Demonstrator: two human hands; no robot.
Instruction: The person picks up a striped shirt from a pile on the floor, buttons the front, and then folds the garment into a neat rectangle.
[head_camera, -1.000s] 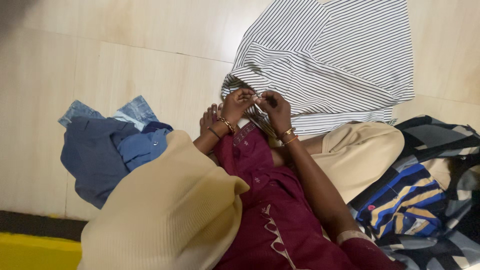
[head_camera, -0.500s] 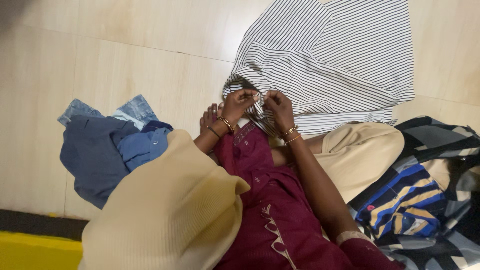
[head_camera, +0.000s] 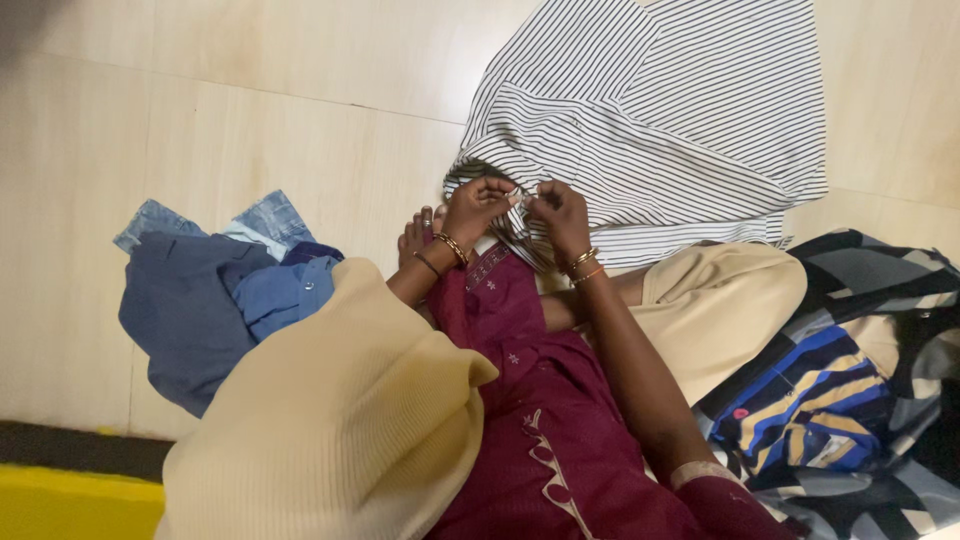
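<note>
beige floor tiles (head_camera: 250, 130) under striped shirt (head_camera: 680, 110), both hands' fingers (head_camera: 520, 197) pinching its edge.

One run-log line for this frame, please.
left hand: pinching striped shirt edge | right hand: pinching same edge | blue clothes pile: untouched

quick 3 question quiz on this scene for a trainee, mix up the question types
1. True or false: both hands pinch the striped shirt.
2. Which lies nearest the left hand? A) blue clothes pile B) checked cloth C) yellow strip
3. What surface is the shirt spread on?

Key: 1 true, left hand and right hand grip its near edge. 2 A. 3 the pale tiled floor.
</note>
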